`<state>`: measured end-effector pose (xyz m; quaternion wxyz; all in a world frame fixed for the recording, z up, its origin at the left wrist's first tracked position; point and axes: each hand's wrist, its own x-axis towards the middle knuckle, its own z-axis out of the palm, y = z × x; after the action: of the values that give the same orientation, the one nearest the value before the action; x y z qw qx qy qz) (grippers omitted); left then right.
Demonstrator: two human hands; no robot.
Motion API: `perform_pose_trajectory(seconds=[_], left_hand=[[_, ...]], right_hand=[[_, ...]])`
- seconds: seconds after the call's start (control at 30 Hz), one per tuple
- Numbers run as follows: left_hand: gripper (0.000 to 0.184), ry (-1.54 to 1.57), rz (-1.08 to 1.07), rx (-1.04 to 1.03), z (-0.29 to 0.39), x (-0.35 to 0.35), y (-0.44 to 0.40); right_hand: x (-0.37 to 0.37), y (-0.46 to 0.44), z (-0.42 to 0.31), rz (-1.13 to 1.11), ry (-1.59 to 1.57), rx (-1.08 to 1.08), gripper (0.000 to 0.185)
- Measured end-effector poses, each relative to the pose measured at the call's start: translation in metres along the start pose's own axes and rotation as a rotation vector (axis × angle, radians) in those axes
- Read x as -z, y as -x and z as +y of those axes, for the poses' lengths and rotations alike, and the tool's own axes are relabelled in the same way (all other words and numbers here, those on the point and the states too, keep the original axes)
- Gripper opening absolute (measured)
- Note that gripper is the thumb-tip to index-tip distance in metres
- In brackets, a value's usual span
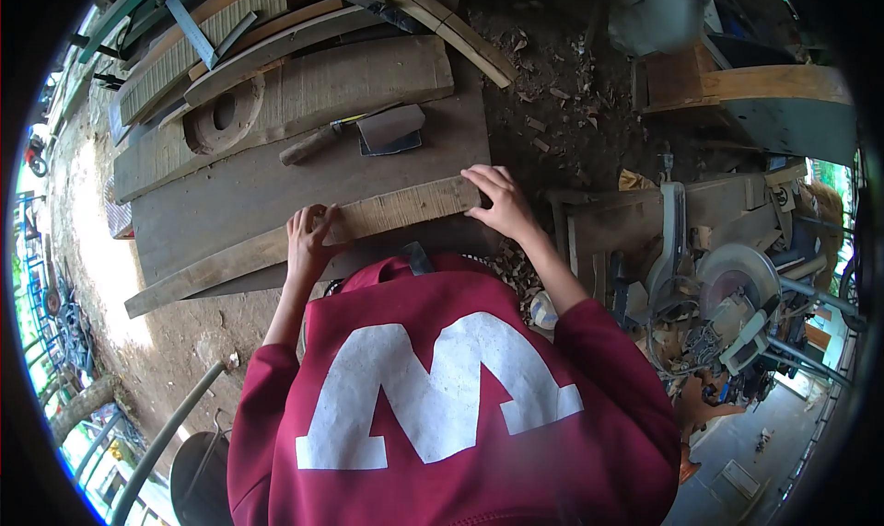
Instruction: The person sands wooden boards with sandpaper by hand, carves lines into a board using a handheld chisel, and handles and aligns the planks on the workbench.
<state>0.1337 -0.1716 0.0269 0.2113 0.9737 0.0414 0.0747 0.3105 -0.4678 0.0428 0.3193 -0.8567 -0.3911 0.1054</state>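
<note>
A long narrow wooden board [405, 209] lies slantwise along the near edge of the worktable [212, 222]. My left hand [311, 241] is closed on the middle of the board, fingers on top and thumb at the near side. Around the board's right end, my right hand [502, 202] is closed with fingers over the far corner and thumb on the near one. Beyond the board lie a tool with a wooden handle [311, 146], a brown block [392, 127] on a dark sheet, and a thin yellow strip [348, 119] partly hidden behind the block.
A thick plank [345, 89] with a round recess lies across the table's far side. Behind it are stacked boards and a try square [191, 31]. At right stands a machine with a round disc [739, 280] amid wood pieces. A metal pole [170, 434] rises at lower left.
</note>
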Motion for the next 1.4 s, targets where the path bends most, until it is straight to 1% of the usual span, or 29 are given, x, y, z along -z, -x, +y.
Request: perform_pose_trajectory(seconds=[0.1,0.17,0.37,0.43,0.53,0.77,1.17,1.23,1.27,1.3,1.33,1.4], left_hand=[[0.063,0.004,-0.025,-0.016,-0.003,0.003,-0.003],[0.063,0.010,-0.038,0.003,-0.002,0.002,0.000],[0.064,-0.003,-0.046,0.007,-0.003,0.003,-0.002],[0.065,-0.019,-0.047,-0.002,-0.001,0.006,-0.003],[0.065,0.002,-0.019,0.001,0.002,0.009,0.000],[0.064,0.033,-0.002,0.038,0.003,0.002,0.001],[0.067,0.011,-0.021,0.038,0.006,0.003,0.000],[0.069,-0.045,-0.054,0.025,0.005,0.003,0.002],[0.069,-0.045,-0.060,0.032,0.005,0.003,0.003],[0.069,-0.050,-0.063,0.046,0.007,0.003,0.004],[0.069,-0.056,-0.045,0.068,0.011,0.005,0.004],[0.068,-0.046,0.005,0.098,0.018,0.006,0.008]], right_hand=[[0.002,-0.002,0.000,0.006,0.084,0.038,0.062],[0.005,-0.004,-0.001,-0.025,0.062,0.035,0.062],[0.005,-0.005,-0.005,-0.021,0.078,0.026,0.061],[0.008,-0.004,-0.011,0.011,0.145,0.060,0.060],[0.013,-0.001,-0.016,0.041,0.138,0.080,0.059],[0.003,0.002,-0.008,0.008,0.128,0.010,0.061],[0.003,0.001,-0.009,0.007,0.110,0.006,0.061],[0.006,-0.001,-0.012,0.008,0.140,0.023,0.063],[0.009,-0.002,-0.017,-0.043,0.110,-0.009,0.064],[0.007,-0.002,-0.017,-0.049,0.140,-0.003,0.070],[0.006,-0.002,-0.019,-0.056,0.124,-0.011,0.074],[-0.001,-0.005,-0.024,-0.032,0.130,0.020,0.076]])
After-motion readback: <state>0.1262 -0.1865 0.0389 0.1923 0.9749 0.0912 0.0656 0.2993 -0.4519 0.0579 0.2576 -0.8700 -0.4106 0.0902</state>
